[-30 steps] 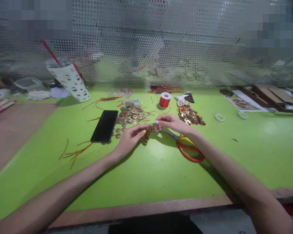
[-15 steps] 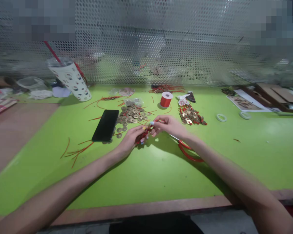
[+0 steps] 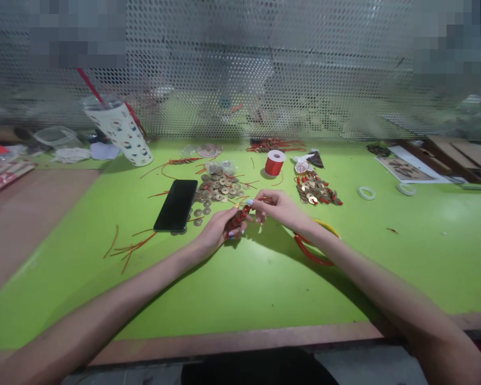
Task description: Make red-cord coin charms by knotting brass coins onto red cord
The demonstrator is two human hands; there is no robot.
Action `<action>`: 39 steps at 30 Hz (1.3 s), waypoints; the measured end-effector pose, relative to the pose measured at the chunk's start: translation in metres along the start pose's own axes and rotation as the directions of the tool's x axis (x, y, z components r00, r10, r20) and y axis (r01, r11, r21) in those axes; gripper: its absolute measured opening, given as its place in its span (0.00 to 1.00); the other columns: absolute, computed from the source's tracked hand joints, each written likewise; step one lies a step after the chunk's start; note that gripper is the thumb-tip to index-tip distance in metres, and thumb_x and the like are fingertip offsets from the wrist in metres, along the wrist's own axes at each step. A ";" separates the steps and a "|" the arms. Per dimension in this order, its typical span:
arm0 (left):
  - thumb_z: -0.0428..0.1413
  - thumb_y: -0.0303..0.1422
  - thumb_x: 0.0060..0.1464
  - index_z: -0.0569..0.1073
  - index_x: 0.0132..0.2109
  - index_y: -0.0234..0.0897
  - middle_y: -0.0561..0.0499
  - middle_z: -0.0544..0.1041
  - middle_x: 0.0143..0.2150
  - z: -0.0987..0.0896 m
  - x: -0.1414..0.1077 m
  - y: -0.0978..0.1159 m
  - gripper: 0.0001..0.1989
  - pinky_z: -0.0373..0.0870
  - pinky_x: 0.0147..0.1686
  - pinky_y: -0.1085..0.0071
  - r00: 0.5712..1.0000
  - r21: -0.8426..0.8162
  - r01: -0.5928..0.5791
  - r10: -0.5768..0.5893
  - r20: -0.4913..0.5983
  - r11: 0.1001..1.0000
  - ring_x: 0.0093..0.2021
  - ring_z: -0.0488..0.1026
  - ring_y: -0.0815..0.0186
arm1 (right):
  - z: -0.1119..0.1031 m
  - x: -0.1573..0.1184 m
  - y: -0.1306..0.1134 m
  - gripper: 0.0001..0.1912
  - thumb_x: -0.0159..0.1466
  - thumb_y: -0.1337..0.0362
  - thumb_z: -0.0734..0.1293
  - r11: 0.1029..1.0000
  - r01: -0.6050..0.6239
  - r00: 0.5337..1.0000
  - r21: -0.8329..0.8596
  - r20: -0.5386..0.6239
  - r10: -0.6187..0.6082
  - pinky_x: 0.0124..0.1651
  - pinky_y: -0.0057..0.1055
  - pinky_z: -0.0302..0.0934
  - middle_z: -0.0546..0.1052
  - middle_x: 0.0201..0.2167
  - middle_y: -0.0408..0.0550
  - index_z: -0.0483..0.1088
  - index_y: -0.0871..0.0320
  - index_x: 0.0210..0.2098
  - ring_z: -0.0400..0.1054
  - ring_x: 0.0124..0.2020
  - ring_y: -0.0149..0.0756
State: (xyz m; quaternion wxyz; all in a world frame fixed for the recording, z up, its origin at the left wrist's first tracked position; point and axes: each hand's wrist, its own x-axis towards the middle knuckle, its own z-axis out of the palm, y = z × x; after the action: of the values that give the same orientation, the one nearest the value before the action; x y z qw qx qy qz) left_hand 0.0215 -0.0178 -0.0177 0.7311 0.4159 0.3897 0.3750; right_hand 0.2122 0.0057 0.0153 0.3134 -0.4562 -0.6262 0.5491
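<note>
My left hand is closed around a string of coins bound with red cord, partly hidden by the fingers. Just to its right, my right hand pinches red cord at the end of that string with thumb and forefinger. Beyond my hands lies a pile of loose brass coins with square or round holes, too small to tell which. Under my right forearm, scissors with red and yellow handles lie partly covered.
A black phone lies left of the coins, with cut red cords nearby. Behind stand a spool of red cord and a tilted patterned cup. Tied coins and white rings lie right. A perforated metal screen rises behind.
My right hand has shifted slightly away from the left, and more of the red-corded coin string shows between them. The scissors' yellow handle now shows beside my right forearm. The view has moved slightly.
</note>
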 end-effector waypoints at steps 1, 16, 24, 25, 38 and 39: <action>0.54 0.43 0.59 0.77 0.35 0.31 0.52 0.68 0.22 0.000 0.000 0.000 0.17 0.54 0.21 0.74 1.000 -0.001 -0.002 0.002 -0.004 1.000 0.19 0.56 0.73 | 0.000 0.000 -0.001 0.16 0.60 0.50 0.72 1.000 -0.003 1.000 -0.001 -0.001 0.003 0.28 0.27 0.64 0.76 0.20 0.41 0.72 0.57 0.30 0.71 0.22 0.29; 0.51 0.45 0.63 0.73 0.34 0.33 0.51 0.73 0.26 -0.001 -0.001 -0.004 0.19 0.56 0.23 0.73 0.979 0.176 -0.199 0.202 0.002 0.964 0.21 0.57 0.72 | -0.009 0.002 0.008 0.17 0.60 0.50 0.72 0.998 0.060 0.998 -0.001 0.025 -0.060 0.32 0.29 0.65 0.77 0.21 0.42 0.71 0.58 0.31 0.72 0.23 0.31; 0.51 0.43 0.63 0.72 0.34 0.34 0.52 0.71 0.24 0.004 -0.006 -0.001 0.18 0.60 0.23 0.73 0.991 0.183 -0.132 0.123 0.060 0.974 0.21 0.57 0.72 | -0.007 0.003 0.012 0.20 0.61 0.46 0.71 0.998 0.064 0.998 -0.007 -0.002 -0.064 0.27 0.28 0.63 0.76 0.19 0.41 0.70 0.57 0.28 0.69 0.20 0.30; 0.51 0.43 0.63 0.72 0.34 0.34 0.52 0.71 0.25 0.004 -0.006 -0.002 0.17 0.59 0.23 0.73 0.991 0.174 -0.130 0.121 0.060 0.976 0.22 0.57 0.72 | -0.007 0.004 0.013 0.20 0.61 0.46 0.71 0.998 0.067 0.998 -0.011 -0.004 -0.067 0.26 0.27 0.63 0.75 0.19 0.41 0.70 0.57 0.28 0.69 0.20 0.30; 0.46 0.44 0.66 0.72 0.34 0.33 0.54 0.67 0.21 0.002 -0.006 -0.002 0.21 0.56 0.23 0.73 0.986 0.197 -0.149 0.131 0.102 0.969 0.21 0.57 0.71 | -0.002 0.003 0.008 0.19 0.58 0.48 0.73 1.000 0.030 1.000 -0.002 -0.006 -0.030 0.26 0.27 0.61 0.73 0.18 0.40 0.70 0.57 0.27 0.67 0.19 0.29; 0.47 0.43 0.66 0.72 0.35 0.33 0.53 0.69 0.22 0.003 -0.007 -0.001 0.19 0.55 0.23 0.73 0.985 0.198 -0.156 0.137 0.104 0.968 0.21 0.56 0.72 | -0.002 0.003 0.009 0.19 0.58 0.48 0.74 0.999 0.032 0.999 0.003 -0.005 -0.032 0.26 0.27 0.61 0.74 0.18 0.40 0.70 0.57 0.27 0.67 0.20 0.29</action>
State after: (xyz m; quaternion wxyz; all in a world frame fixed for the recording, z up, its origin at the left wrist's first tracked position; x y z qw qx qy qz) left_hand 0.0213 -0.0247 -0.0159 0.6714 0.5331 0.3612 0.3667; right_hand 0.2149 0.0088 0.0070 0.3243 -0.4469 -0.6317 0.5441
